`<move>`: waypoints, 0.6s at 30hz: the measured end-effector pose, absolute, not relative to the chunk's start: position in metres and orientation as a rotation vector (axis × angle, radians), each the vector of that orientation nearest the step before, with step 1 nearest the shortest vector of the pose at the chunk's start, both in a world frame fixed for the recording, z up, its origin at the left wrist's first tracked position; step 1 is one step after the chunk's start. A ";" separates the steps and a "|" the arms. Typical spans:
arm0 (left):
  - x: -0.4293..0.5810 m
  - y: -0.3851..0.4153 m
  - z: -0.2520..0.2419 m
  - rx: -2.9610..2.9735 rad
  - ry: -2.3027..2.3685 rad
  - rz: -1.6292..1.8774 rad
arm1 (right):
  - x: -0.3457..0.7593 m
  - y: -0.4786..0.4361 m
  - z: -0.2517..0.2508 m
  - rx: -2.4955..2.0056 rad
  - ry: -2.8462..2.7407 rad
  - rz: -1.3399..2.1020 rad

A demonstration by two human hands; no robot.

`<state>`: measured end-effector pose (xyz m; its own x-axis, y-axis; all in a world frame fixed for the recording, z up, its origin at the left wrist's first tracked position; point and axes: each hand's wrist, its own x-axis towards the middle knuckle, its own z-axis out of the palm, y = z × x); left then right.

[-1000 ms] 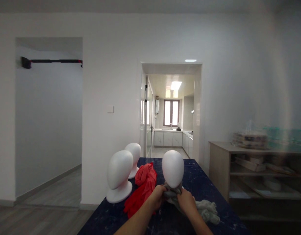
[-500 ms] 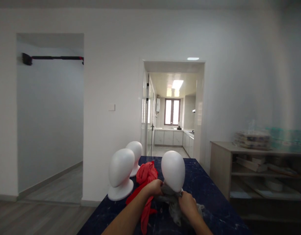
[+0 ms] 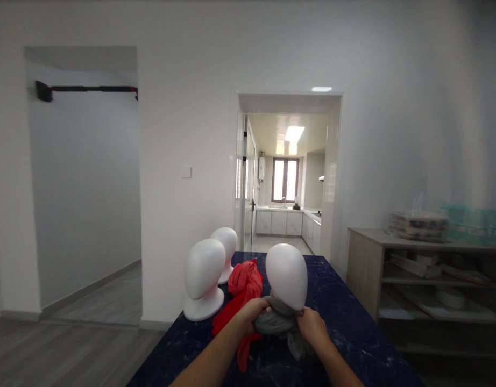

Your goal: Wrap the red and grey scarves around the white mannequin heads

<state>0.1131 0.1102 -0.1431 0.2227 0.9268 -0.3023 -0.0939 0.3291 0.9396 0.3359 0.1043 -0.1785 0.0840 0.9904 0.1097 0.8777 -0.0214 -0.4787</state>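
Note:
A white foam mannequin head (image 3: 287, 273) stands on the dark blue marbled table (image 3: 345, 344). Round its neck lies a grey scarf (image 3: 274, 324), bunched in front with an end hanging down onto the table. My left hand (image 3: 254, 312) is closed on the scarf at the left of the neck. On the right side my right hand (image 3: 311, 325) pinches the same scarf close under the head. A red scarf (image 3: 245, 285) lies crumpled on the table just beyond my left forearm, which partly covers it.
Two more white mannequin heads (image 3: 205, 271) stand along the table's left edge, one behind the other. To the right is a wooden shelf unit (image 3: 365, 269) with packages on top. Past the table's far end, a doorway (image 3: 337, 172) opens into a kitchen.
The grey scarf now sits fuller and more gathered at the front of the neck, both hands still gripping it. My view has shifted slightly, and the mannequin heads stay on the table.

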 end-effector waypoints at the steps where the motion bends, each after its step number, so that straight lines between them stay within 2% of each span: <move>1: 0.104 0.113 -0.136 1.090 1.170 0.849 | 0.337 0.105 -0.178 -1.944 -1.838 0.358; 6: 0.060 0.121 -0.105 1.638 1.476 0.858 | 0.337 0.106 -0.178 -1.940 -1.843 0.358; 10: 0.042 0.116 -0.101 1.886 1.554 0.940 | 0.337 0.104 -0.179 -1.929 -1.856 0.344; 18: 0.048 0.104 -0.123 1.662 1.559 1.014 | 0.328 0.093 -0.178 -1.849 -1.905 0.304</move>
<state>0.0477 0.1038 -0.1230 0.0005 0.9939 0.1099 0.5037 -0.0952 0.8586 0.3283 0.0934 -0.1780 0.0140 0.9847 0.1736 0.8819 0.0696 -0.4662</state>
